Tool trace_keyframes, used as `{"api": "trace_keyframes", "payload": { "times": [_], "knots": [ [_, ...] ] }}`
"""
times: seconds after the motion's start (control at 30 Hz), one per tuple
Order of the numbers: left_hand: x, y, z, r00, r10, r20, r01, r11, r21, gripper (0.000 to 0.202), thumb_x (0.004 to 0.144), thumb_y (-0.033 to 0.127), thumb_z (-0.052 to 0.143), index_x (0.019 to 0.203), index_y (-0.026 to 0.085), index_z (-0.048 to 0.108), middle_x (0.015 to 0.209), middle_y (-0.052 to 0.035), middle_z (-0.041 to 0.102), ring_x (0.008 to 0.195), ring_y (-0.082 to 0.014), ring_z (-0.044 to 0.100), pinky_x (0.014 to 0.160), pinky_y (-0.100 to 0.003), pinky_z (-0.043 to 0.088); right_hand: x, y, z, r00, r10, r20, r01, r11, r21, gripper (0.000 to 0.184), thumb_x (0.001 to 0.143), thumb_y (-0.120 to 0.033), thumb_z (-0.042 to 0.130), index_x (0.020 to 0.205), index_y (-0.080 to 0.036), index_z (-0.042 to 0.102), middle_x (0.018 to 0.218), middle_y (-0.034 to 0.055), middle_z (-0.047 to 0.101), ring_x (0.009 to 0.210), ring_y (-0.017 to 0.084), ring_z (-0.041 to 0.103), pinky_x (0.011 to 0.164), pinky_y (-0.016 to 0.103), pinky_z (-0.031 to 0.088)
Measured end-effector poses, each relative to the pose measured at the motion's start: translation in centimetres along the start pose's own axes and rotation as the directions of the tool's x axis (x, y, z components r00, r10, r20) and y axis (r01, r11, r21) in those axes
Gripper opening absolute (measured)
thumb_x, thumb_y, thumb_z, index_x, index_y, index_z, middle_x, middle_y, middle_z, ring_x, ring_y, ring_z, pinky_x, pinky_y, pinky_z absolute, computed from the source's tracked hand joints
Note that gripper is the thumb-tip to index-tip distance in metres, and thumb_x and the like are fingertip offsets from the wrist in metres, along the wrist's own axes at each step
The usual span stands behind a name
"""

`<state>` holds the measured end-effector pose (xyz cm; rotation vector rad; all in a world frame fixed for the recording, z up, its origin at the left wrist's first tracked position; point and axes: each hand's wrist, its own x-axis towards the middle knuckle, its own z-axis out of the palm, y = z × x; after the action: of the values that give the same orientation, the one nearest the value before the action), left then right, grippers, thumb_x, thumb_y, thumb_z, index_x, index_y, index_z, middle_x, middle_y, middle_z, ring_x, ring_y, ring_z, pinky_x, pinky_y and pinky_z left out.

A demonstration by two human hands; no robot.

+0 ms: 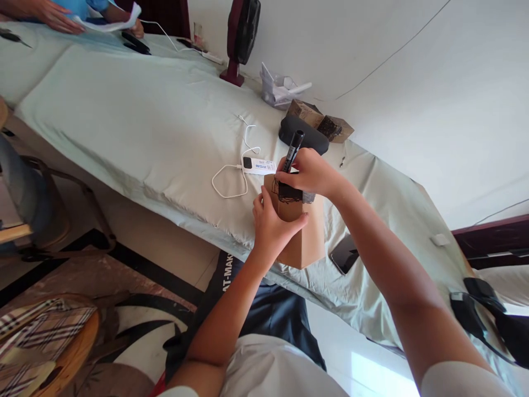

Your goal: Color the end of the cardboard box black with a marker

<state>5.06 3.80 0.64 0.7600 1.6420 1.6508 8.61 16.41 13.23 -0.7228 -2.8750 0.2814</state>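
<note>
A brown cardboard box [313,231] sits near the front edge of the cloth-covered table, with black ink scribbled over a dark patch [289,191] on its upper part. My right hand [309,173] grips a black marker pen [294,149], its lower end down against the box; the tip is hidden behind my fingers. My left hand [273,226] is wrapped round the near left side of the box, thumb on its face and fingers on the far edge. Just beyond the box lies a white device [260,166] with a white cable [225,196].
Behind my right hand are a dark case [303,134] and scribbled cardboard pieces [306,112]. A clear plastic bin [275,91] and a fan [242,38] stand along the wall. A phone [344,255] lies right of the box. Another person's hands [61,17] hold paper at far left.
</note>
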Motion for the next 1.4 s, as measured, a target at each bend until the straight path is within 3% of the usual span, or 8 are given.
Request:
{"api": "trace_keyframes", "payload": {
  "times": [0.23,0.4,0.7,0.8,1.0,1.13,1.23,1.4],
  "knots": [
    [-0.7,1.1,-0.5,0.999,-0.019,0.042,0.014,0.994,0.111,0.128,0.064,0.051,0.089,0.169,0.022,0.023,0.170,-0.0222,0.032,0.162,-0.0442,0.028,0.131,-0.059,0.030,0.2,0.3,0.4,0.989,-0.112,0.094,0.105,0.992,0.076,0.009,0.086,-0.023,0.067,0.082,-0.018,0.074,0.070,0.0000,0.067,0.067,0.015,0.054,0.069,0.031,0.038],
    [-1.0,1.4,-0.4,0.996,-0.014,0.088,-0.001,0.986,0.169,0.130,0.066,0.055,0.085,0.171,0.017,0.019,0.170,-0.0227,0.032,0.161,-0.0440,0.031,0.131,-0.058,0.031,0.9,0.6,0.6,0.996,-0.088,-0.020,0.088,0.996,0.001,0.012,0.081,-0.015,0.061,0.070,-0.020,0.062,0.063,-0.0015,0.056,0.061,0.014,0.045,0.067,0.032,0.037],
    [-0.9,1.3,-0.6,0.994,-0.008,0.109,-0.010,0.987,0.161,0.129,0.066,0.058,0.083,0.171,0.016,0.021,0.171,-0.0247,0.031,0.161,-0.0456,0.030,0.131,-0.061,0.028,0.6,1.0,1.2,0.960,0.022,-0.279,0.006,0.995,0.099,0.026,0.078,-0.013,0.060,0.058,-0.023,0.046,0.055,-0.0053,0.037,0.058,0.012,0.033,0.062,0.033,0.031],
    [-0.9,1.2,-0.7,0.995,0.001,0.102,-0.017,0.987,0.158,0.127,0.065,0.056,0.084,0.170,0.016,0.024,0.171,-0.0250,0.031,0.161,-0.0455,0.031,0.131,-0.061,0.028,0.4,1.1,1.3,0.945,0.031,-0.325,0.016,0.990,0.143,0.025,0.078,-0.010,0.059,0.058,-0.022,0.049,0.054,-0.0053,0.039,0.057,0.012,0.034,0.061,0.033,0.031],
    [-0.6,1.1,-1.2,0.993,-0.019,0.113,0.007,0.994,0.105,0.125,0.065,0.054,0.086,0.169,0.018,0.027,0.171,-0.0232,0.031,0.162,-0.0441,0.030,0.132,-0.061,0.028,0.3,1.6,1.4,0.969,0.093,-0.229,-0.016,0.947,0.320,0.017,0.082,-0.012,0.064,0.068,-0.020,0.064,0.058,-0.0042,0.051,0.059,0.013,0.046,0.061,0.032,0.037],
    [-0.6,0.9,-1.4,0.993,-0.004,0.114,-0.004,0.997,0.071,0.122,0.065,0.052,0.088,0.168,0.022,0.030,0.170,-0.0221,0.032,0.161,-0.0459,0.031,0.131,-0.062,0.028,0.5,2.6,1.9,0.945,0.156,-0.288,-0.048,0.936,0.349,0.021,0.081,-0.008,0.064,0.065,-0.021,0.063,0.054,-0.0061,0.045,0.055,0.012,0.038,0.059,0.031,0.033],
    [-0.3,0.4,-1.7,0.996,0.016,0.093,-0.019,0.999,0.032,0.119,0.066,0.050,0.089,0.168,0.023,0.033,0.169,-0.0214,0.034,0.161,-0.0457,0.031,0.132,-0.062,0.027,0.1,3.8,2.2,0.933,0.166,-0.320,-0.027,0.918,0.396,0.017,0.082,-0.011,0.065,0.068,-0.021,0.067,0.056,-0.0049,0.051,0.057,0.013,0.042,0.059,0.031,0.035],
    [1.6,-1.8,-2.6,0.999,0.042,-0.004,-0.043,0.996,-0.075,0.111,0.067,0.046,0.091,0.164,0.026,0.041,0.165,-0.0186,0.039,0.161,-0.0425,0.035,0.133,-0.056,0.029,-2.9,6.4,2.7,0.819,0.219,-0.531,0.104,0.853,0.512,0.008,0.088,-0.030,0.072,0.087,-0.023,0.075,0.078,-0.0005,0.069,0.070,0.015,0.058,0.065,0.030,0.046]
  ]
}}
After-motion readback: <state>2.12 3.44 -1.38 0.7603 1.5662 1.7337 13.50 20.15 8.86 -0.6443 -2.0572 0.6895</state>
